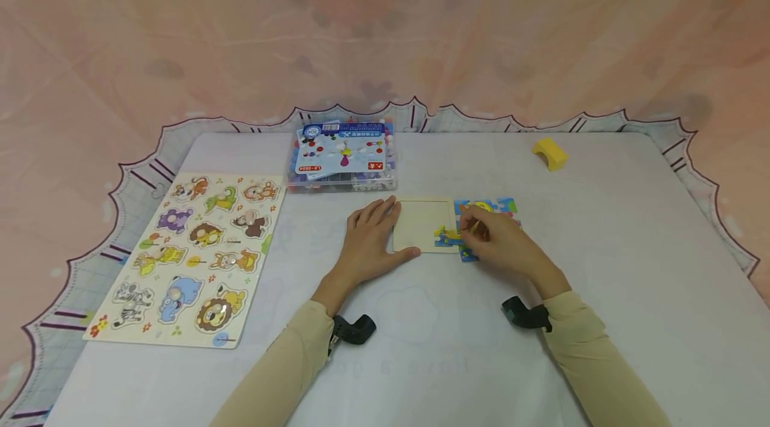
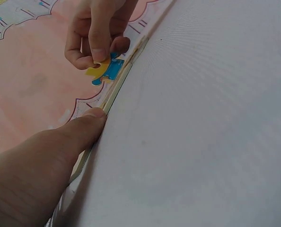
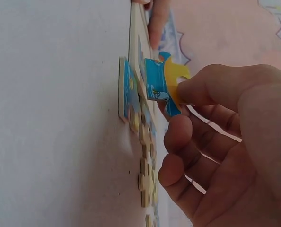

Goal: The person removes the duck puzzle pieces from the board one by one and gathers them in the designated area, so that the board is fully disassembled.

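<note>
A pale wooden puzzle tray lies at the middle of the table. My left hand rests at its left side with fingers extended, the thumb along the near edge in the left wrist view. Between thumb and fingers, my right hand pinches a blue and yellow jigsaw piece, tilted over the tray's lower right corner. Several other jigsaw pieces lie just right of the tray, partly hidden under the right hand; their edges show in the right wrist view.
On the left lies a large animal puzzle board. A clear plastic box with a blue printed sheet stands behind the tray. Toward the back right sits a yellow arch block. A patterned cloth hangs behind the white table.
</note>
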Available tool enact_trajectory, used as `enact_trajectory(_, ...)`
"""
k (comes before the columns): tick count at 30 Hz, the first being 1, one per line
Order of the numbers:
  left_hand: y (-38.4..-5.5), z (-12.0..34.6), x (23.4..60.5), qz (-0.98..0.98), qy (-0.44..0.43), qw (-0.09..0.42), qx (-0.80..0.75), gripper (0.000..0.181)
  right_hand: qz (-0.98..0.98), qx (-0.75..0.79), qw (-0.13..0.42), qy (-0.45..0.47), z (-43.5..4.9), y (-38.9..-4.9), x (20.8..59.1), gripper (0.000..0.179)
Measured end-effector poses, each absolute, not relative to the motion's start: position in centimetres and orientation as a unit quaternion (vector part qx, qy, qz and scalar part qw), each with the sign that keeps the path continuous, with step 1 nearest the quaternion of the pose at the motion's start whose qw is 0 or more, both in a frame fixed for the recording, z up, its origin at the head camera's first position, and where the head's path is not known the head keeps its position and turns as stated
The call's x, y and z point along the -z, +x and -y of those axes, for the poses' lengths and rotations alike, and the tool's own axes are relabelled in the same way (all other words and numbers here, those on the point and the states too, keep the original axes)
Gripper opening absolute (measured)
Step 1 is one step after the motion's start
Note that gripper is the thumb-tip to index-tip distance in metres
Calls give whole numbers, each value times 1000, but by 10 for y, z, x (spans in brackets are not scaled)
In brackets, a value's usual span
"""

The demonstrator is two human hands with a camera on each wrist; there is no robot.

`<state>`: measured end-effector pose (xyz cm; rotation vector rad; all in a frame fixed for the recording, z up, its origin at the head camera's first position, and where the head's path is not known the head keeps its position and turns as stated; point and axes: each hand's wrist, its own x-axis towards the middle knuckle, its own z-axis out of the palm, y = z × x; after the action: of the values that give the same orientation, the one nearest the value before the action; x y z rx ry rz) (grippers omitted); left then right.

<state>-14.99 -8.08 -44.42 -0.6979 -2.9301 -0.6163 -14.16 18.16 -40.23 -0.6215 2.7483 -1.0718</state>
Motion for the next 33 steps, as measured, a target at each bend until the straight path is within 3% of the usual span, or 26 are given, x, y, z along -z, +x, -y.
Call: enact_trajectory(33, -149, 80, 443, 953, -227, 34, 197, 90, -910, 343, 120, -202, -221, -148, 400, 5)
